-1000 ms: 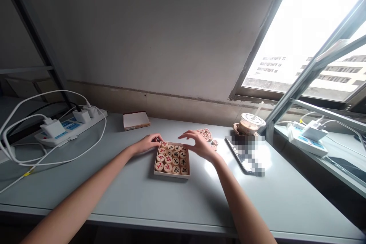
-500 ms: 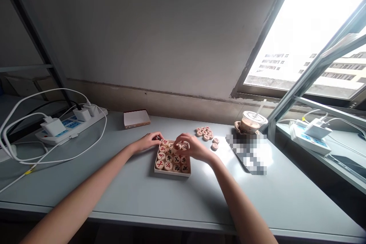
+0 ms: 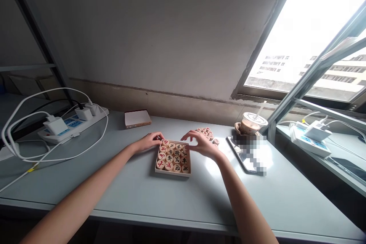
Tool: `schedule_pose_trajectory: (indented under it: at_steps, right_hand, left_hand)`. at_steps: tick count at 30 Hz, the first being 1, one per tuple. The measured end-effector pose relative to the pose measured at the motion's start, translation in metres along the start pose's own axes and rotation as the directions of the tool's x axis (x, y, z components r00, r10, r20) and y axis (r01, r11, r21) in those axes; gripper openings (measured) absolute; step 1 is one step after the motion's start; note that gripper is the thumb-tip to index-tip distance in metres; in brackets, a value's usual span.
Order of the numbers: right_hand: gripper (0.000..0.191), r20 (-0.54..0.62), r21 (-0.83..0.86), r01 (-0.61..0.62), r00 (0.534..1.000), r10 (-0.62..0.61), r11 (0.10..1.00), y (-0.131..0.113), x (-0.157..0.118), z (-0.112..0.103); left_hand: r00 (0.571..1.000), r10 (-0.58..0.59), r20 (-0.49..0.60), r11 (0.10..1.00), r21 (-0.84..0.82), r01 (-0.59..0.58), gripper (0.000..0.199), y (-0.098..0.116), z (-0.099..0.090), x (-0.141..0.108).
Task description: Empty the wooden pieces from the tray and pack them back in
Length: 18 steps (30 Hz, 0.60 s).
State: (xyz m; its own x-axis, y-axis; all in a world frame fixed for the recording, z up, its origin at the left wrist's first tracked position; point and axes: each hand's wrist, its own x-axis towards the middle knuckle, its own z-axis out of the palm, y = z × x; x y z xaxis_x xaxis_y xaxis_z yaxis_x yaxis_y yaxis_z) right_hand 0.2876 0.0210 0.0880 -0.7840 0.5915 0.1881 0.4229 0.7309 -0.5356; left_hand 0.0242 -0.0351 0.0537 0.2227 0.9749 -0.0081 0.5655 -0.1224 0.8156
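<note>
A shallow open box (image 3: pixel 173 173) stands on the desk, filled with rows of round wooden Chinese chess pieces (image 3: pixel 169 166) marked in red and black characters. My left hand (image 3: pixel 147 142) holds the box at its far left corner, fingers curled against the side. Over the far right corner hovers my right hand (image 3: pixel 202 145), its thumb and fingers apart and nothing seen between them. Beyond that hand, more chess pieces (image 3: pixel 207 131) lie grouped on the desk, partly covered by the fingers. One loose piece (image 3: pixel 216 142) sits just right of the group.
The box lid (image 3: pixel 137 118) lies near the wall. At right are a phone (image 3: pixel 241 156), partly blurred out, and a lidded drink cup (image 3: pixel 252 122) with a straw. White cables loop around a power strip (image 3: pixel 73 122) at left. Another power strip (image 3: pixel 310 137) is far right.
My right hand has drawn back to the right from above the box, and its fingers have spread. The pieces under it now show. My left hand stays at the corner.
</note>
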Motion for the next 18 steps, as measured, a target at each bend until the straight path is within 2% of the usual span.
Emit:
schedule_pose_trajectory:
  at_steps: [3, 5, 8, 11, 15, 18]
  right_hand:
    - [0.032, 0.26, 0.157, 0.121, 0.953, -0.159, 0.98, -0.028, 0.004, 0.012]
    - [0.032, 0.313, 0.151, 0.141, 0.932, -0.182, 0.978, -0.038, 0.005, 0.022]
    - [0.029, 0.295, 0.11, 0.135, 0.942, -0.162, 0.985, -0.043, 0.006, 0.031]
    - [0.027, 0.282, 0.104, 0.142, 0.945, -0.166, 0.984, -0.041, 0.006, 0.029]
    - [0.025, 0.208, 0.063, 0.064, 0.975, -0.076, 0.996, -0.029, 0.003, 0.01]
    - [0.026, 0.083, -0.063, -0.037, 0.996, 0.042, 0.997, -0.008, -0.004, -0.006]
  left_hand:
    - [1.0, 0.015, 0.001, 1.0, -0.007, -0.015, 0.024, 0.001, 0.0, 0.0]
    - [1.0, 0.014, 0.0, 1.0, -0.005, -0.014, 0.023, 0.001, 0.0, 0.0]
    - [1.0, 0.008, -0.001, 1.0, 0.004, -0.008, 0.023, 0.0, 0.0, 0.001]
    - [1.0, 0.0, 0.001, 1.0, 0.013, -0.001, 0.024, 0.0, 0.0, 0.0]
    - [1.0, 0.003, 0.001, 1.0, 0.025, -0.003, 0.026, -0.002, -0.001, 0.001]
    - [1.0, 0.003, 0.008, 1.0, 0.013, -0.003, 0.026, -0.005, 0.0, 0.003]
